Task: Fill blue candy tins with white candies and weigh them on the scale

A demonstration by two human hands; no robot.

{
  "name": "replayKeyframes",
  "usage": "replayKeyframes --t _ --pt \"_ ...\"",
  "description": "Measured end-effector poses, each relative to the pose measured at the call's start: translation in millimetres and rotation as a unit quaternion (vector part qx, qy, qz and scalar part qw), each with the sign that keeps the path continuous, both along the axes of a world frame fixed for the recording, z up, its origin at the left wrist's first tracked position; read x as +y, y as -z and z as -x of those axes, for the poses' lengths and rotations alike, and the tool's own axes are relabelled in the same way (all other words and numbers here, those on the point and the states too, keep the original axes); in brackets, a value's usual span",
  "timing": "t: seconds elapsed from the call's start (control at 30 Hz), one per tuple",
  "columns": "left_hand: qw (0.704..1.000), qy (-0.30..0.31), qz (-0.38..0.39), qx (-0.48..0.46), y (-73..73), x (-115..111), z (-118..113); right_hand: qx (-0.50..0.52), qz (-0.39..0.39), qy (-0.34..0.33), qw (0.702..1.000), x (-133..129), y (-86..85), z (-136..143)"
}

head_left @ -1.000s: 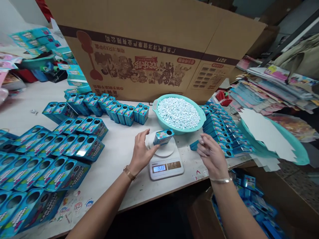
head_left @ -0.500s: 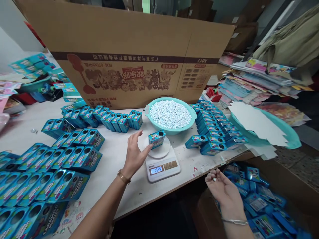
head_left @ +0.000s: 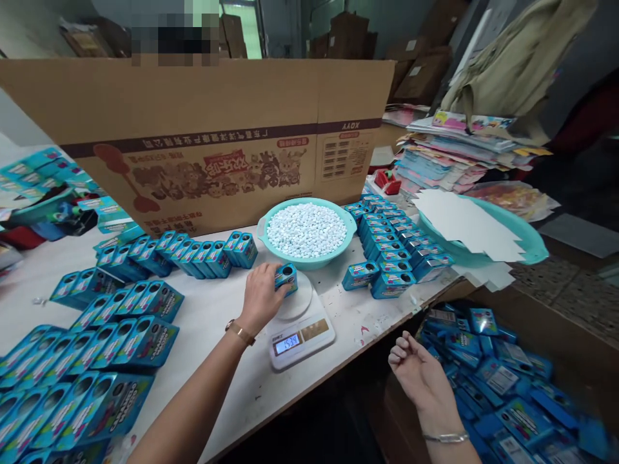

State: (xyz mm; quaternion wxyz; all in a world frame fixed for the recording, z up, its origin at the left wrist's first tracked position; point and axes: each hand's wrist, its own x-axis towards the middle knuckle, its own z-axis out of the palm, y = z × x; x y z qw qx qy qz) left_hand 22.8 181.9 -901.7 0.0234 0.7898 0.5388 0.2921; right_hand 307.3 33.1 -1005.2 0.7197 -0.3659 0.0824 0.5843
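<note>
My left hand (head_left: pixel 261 295) is closed around a small blue candy box (head_left: pixel 289 277) with a round hole in its top. The box stands at the left of the white round plate of a kitchen scale (head_left: pixel 302 338), whose lit display seems to read 153.4. Palm up, my right hand (head_left: pixel 416 375) hangs off the table's front edge with its fingers curled in. Nothing shows between those fingers now. Behind the scale, a turquoise bowl (head_left: pixel 309 261) is heaped with pale blue and white candies (head_left: pixel 307 231).
Rows of blue boxes (head_left: pixel 145 338) with holes up fill the left; more boxes (head_left: pixel 387 248) stand right of the bowl. A large carton (head_left: pixel 217 96) rises behind. White card sheets (head_left: pixel 467 225) lie on a turquoise basin (head_left: pixel 534 248). Below right, a carton holds many blue boxes (head_left: pixel 503 380).
My left hand has closed further around the box on the scale. My right hand's fingers have curled in, hiding the small white candy seen there before. The view has shifted.
</note>
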Motion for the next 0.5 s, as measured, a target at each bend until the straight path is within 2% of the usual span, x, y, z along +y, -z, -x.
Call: replayKeyframes --t 0.1,0.23,0.37,0.5 --pt "0.999 0.045 -0.009 0.006 -4.9 -3.5 -17.5 -0.004 0.002 0.016 1.000 -4.1 3.6 -4.6" --pt "0.990 0.142 -0.020 0.011 -4.3 -15.8 -69.2 0.006 0.010 0.041 0.999 -3.2 7.4 -1.9" --pt "0.977 0.205 -0.033 0.056 14.3 -22.9 -130.3 0.006 -0.008 0.045 0.999 1.6 7.3 2.5" --pt "0.976 0.190 -0.075 0.073 35.8 -19.5 -167.4 -0.026 -0.025 0.054 0.998 3.9 6.8 2.0"
